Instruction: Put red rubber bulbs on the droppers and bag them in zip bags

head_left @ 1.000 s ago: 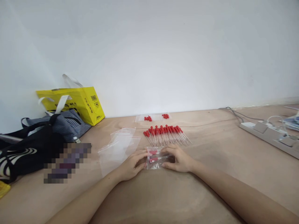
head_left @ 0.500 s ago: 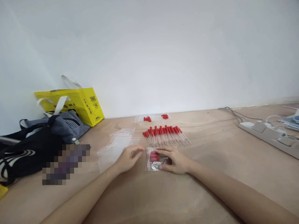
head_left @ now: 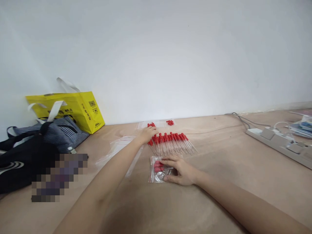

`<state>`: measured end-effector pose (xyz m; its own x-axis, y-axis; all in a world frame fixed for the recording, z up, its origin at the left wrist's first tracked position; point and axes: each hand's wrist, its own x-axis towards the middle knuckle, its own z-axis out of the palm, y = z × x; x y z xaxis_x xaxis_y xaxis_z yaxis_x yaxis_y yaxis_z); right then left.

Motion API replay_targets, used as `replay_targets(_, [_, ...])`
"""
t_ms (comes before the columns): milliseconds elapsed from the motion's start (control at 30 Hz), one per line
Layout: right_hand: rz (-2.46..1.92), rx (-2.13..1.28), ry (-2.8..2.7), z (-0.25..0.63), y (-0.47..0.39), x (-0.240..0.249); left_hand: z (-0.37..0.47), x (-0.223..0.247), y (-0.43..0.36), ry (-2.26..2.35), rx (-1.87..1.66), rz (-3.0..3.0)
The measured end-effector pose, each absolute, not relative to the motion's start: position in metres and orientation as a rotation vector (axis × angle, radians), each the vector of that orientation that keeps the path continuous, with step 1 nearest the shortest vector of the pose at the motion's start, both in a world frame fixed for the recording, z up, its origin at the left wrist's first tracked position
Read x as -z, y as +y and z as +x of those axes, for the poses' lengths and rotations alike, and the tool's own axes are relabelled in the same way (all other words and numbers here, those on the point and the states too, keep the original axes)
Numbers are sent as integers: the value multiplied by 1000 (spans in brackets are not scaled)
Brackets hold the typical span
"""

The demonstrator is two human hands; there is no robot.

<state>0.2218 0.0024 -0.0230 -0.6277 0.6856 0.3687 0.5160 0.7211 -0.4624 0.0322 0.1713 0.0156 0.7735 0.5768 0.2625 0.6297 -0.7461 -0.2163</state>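
Head view. Hands well apart, each at a different spot. Right hand (head_left: 181, 170) spread over a small clear bag (head_left: 159, 177), thumb toward the near edge and fingers toward the far one, with a gap between thumb and fingers. It seems to press rather than pinch; probably this steadies light, slippery film against the table (head_left: 212, 201). The bag lies flat under and just left of this hand. Red bulbs (head_left: 159, 169) show inside it, left of the fingertips, near the red-lined edge.

Left hand (head_left: 147, 135) reaches farther out, fingers at the left end of a row of red-headed droppers (head_left: 172, 138). Contact uncertain; cannot tell whether the fingers hold anything. Row lies directly beyond the right hand, heads away from the person, pale stems toward it. The even fan presumably keeps pieces from tangling and each head easy to grasp.

Flat clear bags (head_left: 115, 148) lie beneath and left of the left forearm, partly hidden by it; overlapped, perhaps to keep them close to that hand. Just beyond the left hand, by the wall (head_left: 195, 65), a clear packet (head_left: 161, 123) with red pieces in two clusters, perhaps set back to leave working room.

Far left of the left hand: yellow carrier (head_left: 94, 113), striped bag (head_left: 68, 130). Far right of the right hand: power strip (head_left: 282, 141), seemingly kept aside.
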Motion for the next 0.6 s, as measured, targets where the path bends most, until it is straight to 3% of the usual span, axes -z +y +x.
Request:
replay_targets(367, [-918, -431, -2398, 223, 2, 23, -21, -53, 142, -917, 220, -2616])
replay_targets(600, [-928, -448, -2394, 223, 3, 25, -113, -40, 62, -1075, 660, -2529])
